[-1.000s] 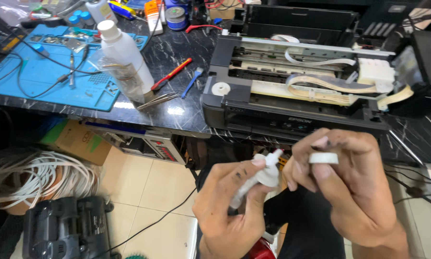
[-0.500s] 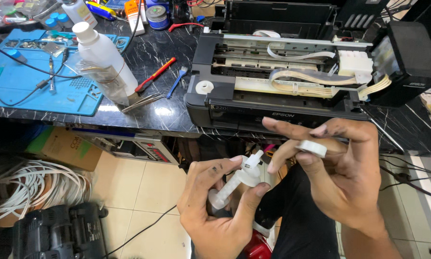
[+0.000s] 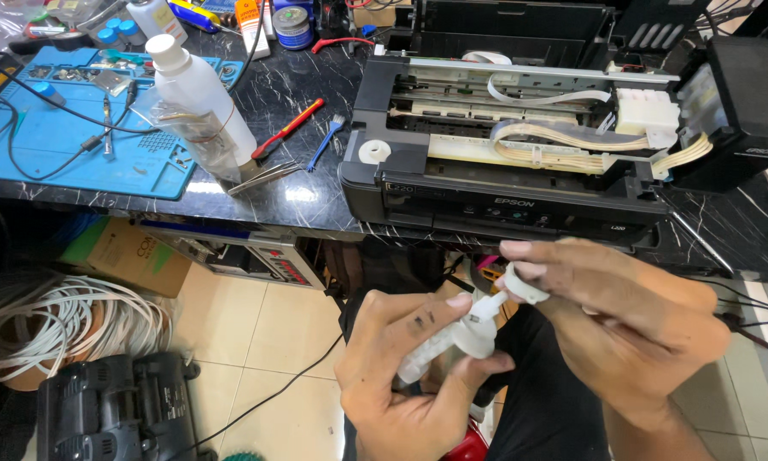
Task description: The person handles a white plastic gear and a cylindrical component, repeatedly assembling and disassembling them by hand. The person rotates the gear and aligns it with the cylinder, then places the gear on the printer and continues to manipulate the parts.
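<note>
Below the table edge, my left hand (image 3: 401,376) grips a small white plastic part (image 3: 452,337) with a long tip, thumb and fingers wrapped around its body. My right hand (image 3: 623,324) pinches a small white ring-shaped cap (image 3: 525,286) between thumb and fingertips. The cap sits right at the tip of the white part, touching or nearly touching it. Both hands hover over my lap, just in front of an opened black printer (image 3: 503,145) on the dark marble table (image 3: 298,94).
A white plastic bottle (image 3: 200,94), a blue work mat (image 3: 76,145) with small tools, a red screwdriver (image 3: 288,128), a blue brush and tweezers lie left of the printer. A black ink-tank unit (image 3: 742,111) stands at right. Cable coils (image 3: 59,324), a cardboard box and a black machine sit on the floor.
My right hand has brought the white cap down onto the tip of the part in my left hand. The view has shifted down and to the left.
</note>
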